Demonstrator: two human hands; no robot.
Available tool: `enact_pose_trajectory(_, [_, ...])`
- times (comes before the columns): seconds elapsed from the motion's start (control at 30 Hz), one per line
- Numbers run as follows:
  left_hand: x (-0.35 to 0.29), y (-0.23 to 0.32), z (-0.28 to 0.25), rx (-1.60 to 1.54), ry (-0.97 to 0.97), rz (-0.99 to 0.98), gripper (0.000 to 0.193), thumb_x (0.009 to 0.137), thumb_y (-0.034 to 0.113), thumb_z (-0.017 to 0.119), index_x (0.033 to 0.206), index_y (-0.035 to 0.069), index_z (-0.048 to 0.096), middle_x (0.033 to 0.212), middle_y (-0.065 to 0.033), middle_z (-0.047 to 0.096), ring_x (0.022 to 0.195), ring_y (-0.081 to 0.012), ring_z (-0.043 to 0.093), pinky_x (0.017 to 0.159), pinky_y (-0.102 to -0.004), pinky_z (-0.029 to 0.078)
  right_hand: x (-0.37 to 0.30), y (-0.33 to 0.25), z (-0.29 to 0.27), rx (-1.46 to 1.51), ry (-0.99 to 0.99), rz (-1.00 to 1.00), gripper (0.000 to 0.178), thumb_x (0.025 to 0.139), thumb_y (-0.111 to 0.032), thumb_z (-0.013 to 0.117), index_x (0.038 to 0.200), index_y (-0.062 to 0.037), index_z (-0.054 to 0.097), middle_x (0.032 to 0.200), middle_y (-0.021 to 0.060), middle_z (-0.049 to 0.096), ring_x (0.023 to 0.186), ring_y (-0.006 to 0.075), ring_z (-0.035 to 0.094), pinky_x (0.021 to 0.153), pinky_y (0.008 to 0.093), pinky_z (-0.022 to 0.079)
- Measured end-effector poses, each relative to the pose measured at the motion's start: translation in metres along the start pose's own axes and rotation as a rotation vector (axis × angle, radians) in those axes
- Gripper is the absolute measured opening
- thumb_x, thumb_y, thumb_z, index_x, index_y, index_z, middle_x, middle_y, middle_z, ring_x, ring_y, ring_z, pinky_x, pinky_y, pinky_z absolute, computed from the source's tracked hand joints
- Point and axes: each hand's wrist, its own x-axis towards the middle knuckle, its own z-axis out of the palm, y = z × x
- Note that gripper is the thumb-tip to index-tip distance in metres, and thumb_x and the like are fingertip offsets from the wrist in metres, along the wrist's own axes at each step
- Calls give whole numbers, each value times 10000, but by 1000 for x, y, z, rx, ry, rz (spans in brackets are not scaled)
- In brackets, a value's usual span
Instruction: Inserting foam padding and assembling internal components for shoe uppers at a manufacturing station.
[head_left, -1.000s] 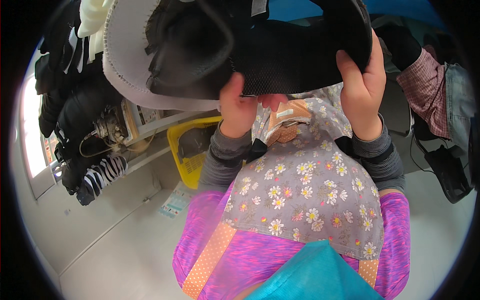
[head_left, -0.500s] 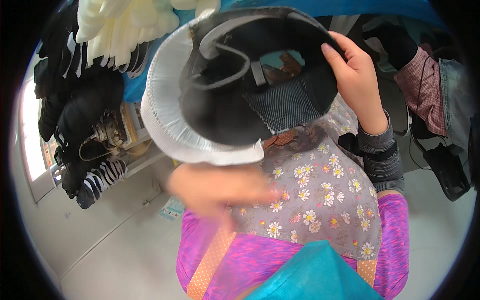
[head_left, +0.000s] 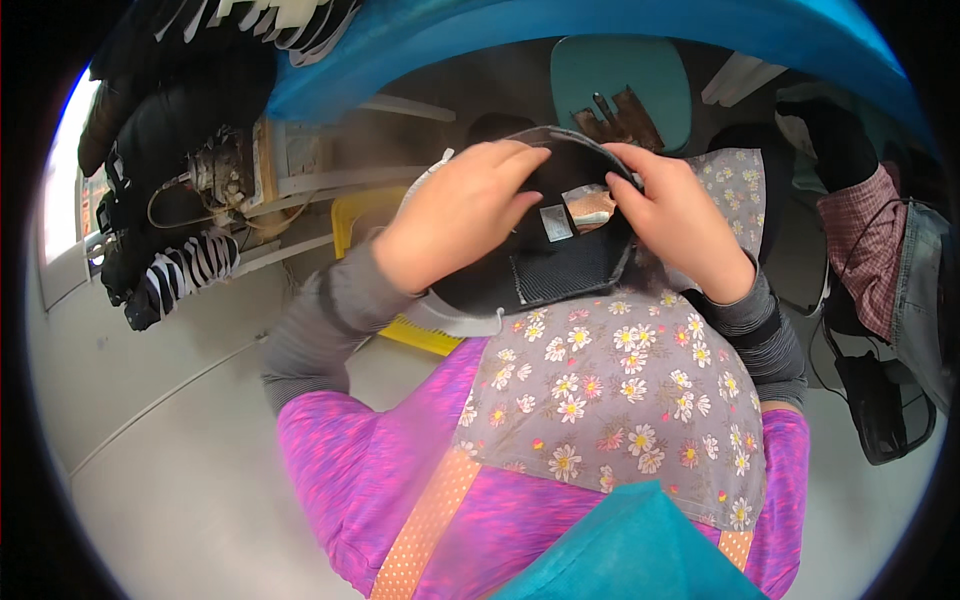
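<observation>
A black cap [head_left: 480, 290] is held up in front of me with its inside toward me. It has a pale sweatband [head_left: 450, 318] along its left and lower edge, a finely striped dark patch, a small white label [head_left: 556, 224] and an opening in its wall. My right hand [head_left: 690, 215] is closed on the cap's right rim, thumb inside. My left hand [head_left: 455, 215] lies over the cap's left side, its fingers curled in toward the upper rim; it hides much of the sweatband there.
A blue cloth-covered edge [head_left: 420, 50] curves across the top. Black items with white strips [head_left: 190, 270] hang at left. Beyond the cap are a teal stool seat [head_left: 625, 85] with dark pieces on it and a yellow frame [head_left: 425, 335]. At right sits another person, in a checked sleeve [head_left: 862, 255].
My left hand has risen from my lap onto the cap's left side. The cap has dropped lower and farther from me, and more of the stool shows. My right hand still grips the rim.
</observation>
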Motion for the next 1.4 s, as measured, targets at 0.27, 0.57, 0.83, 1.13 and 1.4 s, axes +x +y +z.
enact_pose_trajectory(0.27, [15, -5, 41, 34, 227, -84, 229, 812, 92, 726, 991, 25, 599, 932, -122, 633, 823, -294, 645, 690, -356, 524, 5, 8, 4, 13, -104, 35, 391, 829, -165, 668, 1161, 38, 625, 857, 237, 680, 778, 373, 674, 716, 392, 532])
enact_pose_trajectory(0.57, [16, -10, 56, 74, 153, -59, 163, 832, 139, 693, 853, 39, 565, 638, -121, 586, 601, -319, 611, 528, -413, 471, 12, 20, 2, 96, -229, 210, 414, 807, -134, 676, 1187, 25, 628, 793, 217, 676, 640, 256, 682, 611, 342, 531])
enact_pose_trajectory(0.83, [6, 18, 63, -30, 13, 155, 102, 777, 67, 628, 763, 58, 527, 599, -101, 538, 568, -308, 586, 507, -420, 461, 13, 38, 5, 138, -69, 117, 490, 775, 68, 524, 1248, -12, 624, 841, 62, 689, 571, 89, 570, 518, 260, 465])
enact_pose_trajectory(1.13, [-5, 4, 49, 274, 95, -74, 206, 802, 105, 694, 986, 70, 609, 835, -61, 602, 803, -253, 619, 675, -332, 524, 15, 34, 2, 26, -176, 113, 365, 779, -44, 594, 1129, 41, 655, 982, 245, 688, 915, 380, 674, 812, 389, 532])
enact_pose_trajectory(1.4, [-4, 10, 50, 377, 80, 78, 117, 687, 63, 612, 770, 87, 534, 727, -44, 538, 734, -215, 570, 595, -321, 493, 15, 30, 3, 5, -161, 95, 330, 787, -57, 612, 1099, 35, 669, 977, 255, 679, 932, 404, 658, 819, 408, 530])
